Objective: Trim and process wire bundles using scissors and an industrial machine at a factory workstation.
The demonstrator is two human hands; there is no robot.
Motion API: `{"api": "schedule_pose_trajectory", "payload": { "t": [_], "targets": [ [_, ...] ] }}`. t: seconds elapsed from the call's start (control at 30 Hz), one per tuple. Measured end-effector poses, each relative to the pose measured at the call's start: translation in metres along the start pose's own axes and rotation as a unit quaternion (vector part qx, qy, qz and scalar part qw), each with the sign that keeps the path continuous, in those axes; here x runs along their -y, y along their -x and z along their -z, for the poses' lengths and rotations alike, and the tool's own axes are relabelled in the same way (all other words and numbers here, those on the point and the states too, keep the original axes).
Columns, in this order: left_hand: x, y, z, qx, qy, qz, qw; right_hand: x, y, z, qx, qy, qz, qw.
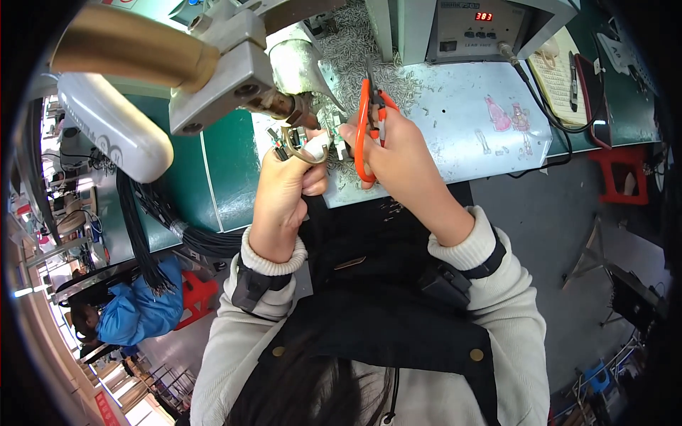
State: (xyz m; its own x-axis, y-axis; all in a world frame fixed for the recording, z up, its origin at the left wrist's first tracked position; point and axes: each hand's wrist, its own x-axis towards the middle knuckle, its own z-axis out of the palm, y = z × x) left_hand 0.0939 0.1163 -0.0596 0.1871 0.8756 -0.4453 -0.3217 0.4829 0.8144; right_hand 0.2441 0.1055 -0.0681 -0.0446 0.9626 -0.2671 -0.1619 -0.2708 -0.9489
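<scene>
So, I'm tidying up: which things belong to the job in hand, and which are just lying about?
Seemingly in use:
orange-handled pliers, in the right hand
small dark pieces, at the left hand

Probably lying about:
notebook
pen

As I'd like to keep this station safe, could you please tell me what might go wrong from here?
The left hand is close to the brown metal tip, which may burn it if hot. The orange-handled pliers in the right hand could knock nearby small metal pieces about. The black cable bundle beside the left cuff might snag.
</scene>
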Motion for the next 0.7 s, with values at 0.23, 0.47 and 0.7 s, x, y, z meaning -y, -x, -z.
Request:
{"api": "schedule_pose_trajectory", "payload": {
  "t": [0.23,0.47,0.7],
  "targets": [
    [-0.006,-0.004,0.008,0.036,-0.009,0.017,0.999,-0.011,-0.006,0.000,-0.020,0.082,0.086,0.993],
    [0.000,0.001,0.006,0.011,-0.037,-0.028,0.999,-0.014,-0.003,-0.004,-0.030,0.106,0.100,0.989],
    [-0.003,0.001,0.003,-0.015,-0.053,-0.004,0.998,-0.012,-0.001,-0.005,-0.032,0.086,0.068,0.993]
  ]
}}
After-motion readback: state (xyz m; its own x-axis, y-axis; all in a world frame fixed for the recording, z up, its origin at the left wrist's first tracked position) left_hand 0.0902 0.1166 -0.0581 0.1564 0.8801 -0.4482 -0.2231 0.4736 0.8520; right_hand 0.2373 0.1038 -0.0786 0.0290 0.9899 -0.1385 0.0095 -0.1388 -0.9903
